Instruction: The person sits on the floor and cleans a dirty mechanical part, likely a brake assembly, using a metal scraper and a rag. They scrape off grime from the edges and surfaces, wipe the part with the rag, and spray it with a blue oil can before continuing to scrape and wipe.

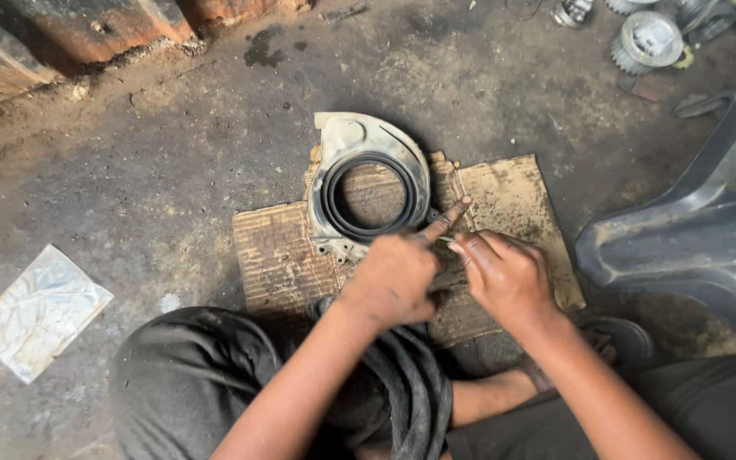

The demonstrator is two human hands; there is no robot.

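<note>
1. We note the cardboard sheet (504, 196) flat on the dirty floor.
2. On its upper left lies a metal seal housing (359, 140) with a black rubber ring (334, 209).
3. Our left hand (398, 273), forefinger extended, and right hand (508, 277), fingers curled, meet just right of the housing; what they grip we cannot tell.

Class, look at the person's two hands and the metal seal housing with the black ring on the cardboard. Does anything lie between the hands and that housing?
Nothing visible does. The left hand lies against the seal housing's lower right edge, forefinger extended, and the right hand sits beside it over the cardboard.
</note>
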